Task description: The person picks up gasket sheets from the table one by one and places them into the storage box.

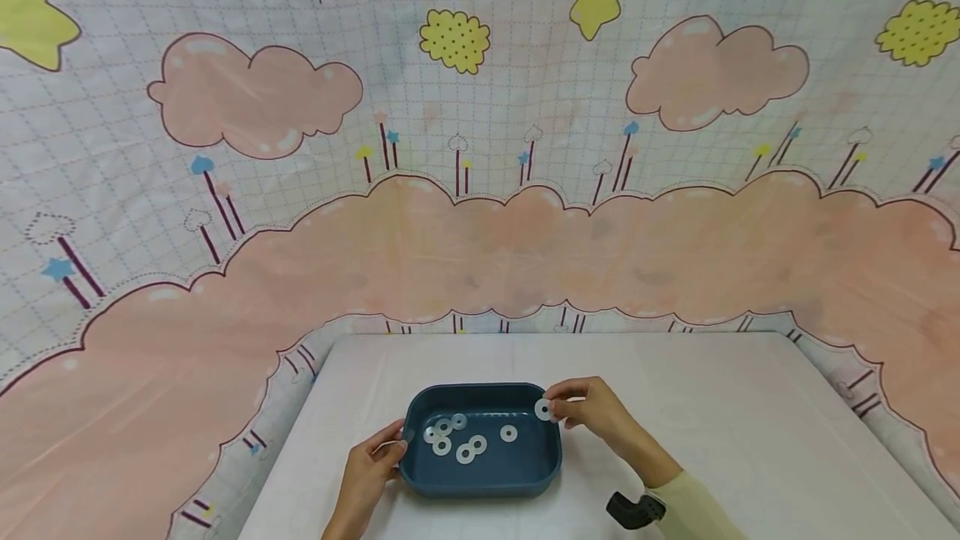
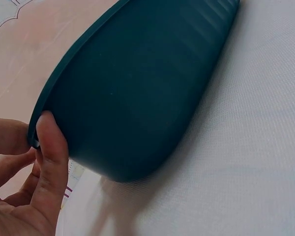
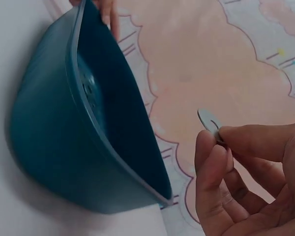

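A dark teal plastic basin [image 1: 480, 490] stands on the white table in front of me. Several flat, pale washers [image 1: 442, 452] lie loosely on its floor, most of them toward the left, some overlapping. My left hand [image 1: 365, 473] pinches the basin's left rim between thumb and fingers; in the left wrist view the thumb [image 2: 51, 142] presses the outer wall. By the far right corner, my right hand [image 1: 600, 413] holds one washer [image 1: 538, 408] up at the rim. The right wrist view shows that washer [image 3: 204, 118] tilted on edge, pinched between thumb and fingertips.
White cloth covers the table [image 1: 750, 432]. Behind it hangs a patterned curtain [image 1: 480, 257] with pink clouds and stars. A black strapped device [image 1: 636, 511] sits at my right wrist, beside a pale sleeve [image 1: 690, 507].
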The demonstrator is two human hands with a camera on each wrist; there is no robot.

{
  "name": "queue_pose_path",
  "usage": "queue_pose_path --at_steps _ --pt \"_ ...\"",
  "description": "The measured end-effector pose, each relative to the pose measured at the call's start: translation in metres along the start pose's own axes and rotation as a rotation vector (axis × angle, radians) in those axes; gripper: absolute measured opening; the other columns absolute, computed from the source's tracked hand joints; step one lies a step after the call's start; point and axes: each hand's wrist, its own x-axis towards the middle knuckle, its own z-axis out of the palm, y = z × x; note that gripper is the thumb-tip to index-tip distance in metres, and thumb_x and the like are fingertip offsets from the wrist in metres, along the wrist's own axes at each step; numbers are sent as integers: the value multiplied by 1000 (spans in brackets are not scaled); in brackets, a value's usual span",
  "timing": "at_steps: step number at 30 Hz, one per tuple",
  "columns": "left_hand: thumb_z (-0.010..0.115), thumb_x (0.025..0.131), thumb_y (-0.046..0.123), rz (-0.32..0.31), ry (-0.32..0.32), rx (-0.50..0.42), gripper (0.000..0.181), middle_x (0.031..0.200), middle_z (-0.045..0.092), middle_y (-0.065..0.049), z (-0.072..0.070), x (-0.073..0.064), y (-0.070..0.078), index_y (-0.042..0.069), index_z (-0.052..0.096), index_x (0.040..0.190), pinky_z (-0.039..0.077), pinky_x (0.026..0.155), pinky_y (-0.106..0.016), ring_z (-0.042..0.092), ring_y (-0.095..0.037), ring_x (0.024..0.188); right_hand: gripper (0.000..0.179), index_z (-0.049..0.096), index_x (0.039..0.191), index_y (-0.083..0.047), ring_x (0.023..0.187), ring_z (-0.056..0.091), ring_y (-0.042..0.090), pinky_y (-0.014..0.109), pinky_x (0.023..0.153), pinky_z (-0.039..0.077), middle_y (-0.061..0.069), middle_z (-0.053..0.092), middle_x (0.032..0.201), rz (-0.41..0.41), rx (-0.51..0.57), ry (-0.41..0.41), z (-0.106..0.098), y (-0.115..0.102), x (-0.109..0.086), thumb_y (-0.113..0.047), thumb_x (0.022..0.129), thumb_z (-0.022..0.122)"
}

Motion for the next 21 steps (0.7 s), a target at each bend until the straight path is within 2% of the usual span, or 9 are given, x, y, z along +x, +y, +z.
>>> queue_pose_path --at_steps 8,16,21 --pt "60 95 6 8 -8 -5 43 120 55 -18 -1 -1 1 0 55 137 55 64 -28 61 -19 92 24 71 108 1 77 66 16 30 70 58 5 70 87 23 44 -90 17 -5 10 -15 91 68" --pt "60 95 5 4 0 5 42 119 55 -17 1 -1 1 0 55 137 55 64 -28 61 -18 91 21 73 103 -1 75 69 18 28 68 59 8 72 86 41 71 -194 36 -3 23 -16 88 71" --pt "60 94 5 5 10 9 42 119 55 -17 1 -1 1 1 56 136 55 64 -27 61 -18 91 18 73 100 0 70 69 16 29 66 59 7 73 83 67 75 -227 48 -3 28 -12 87 71"
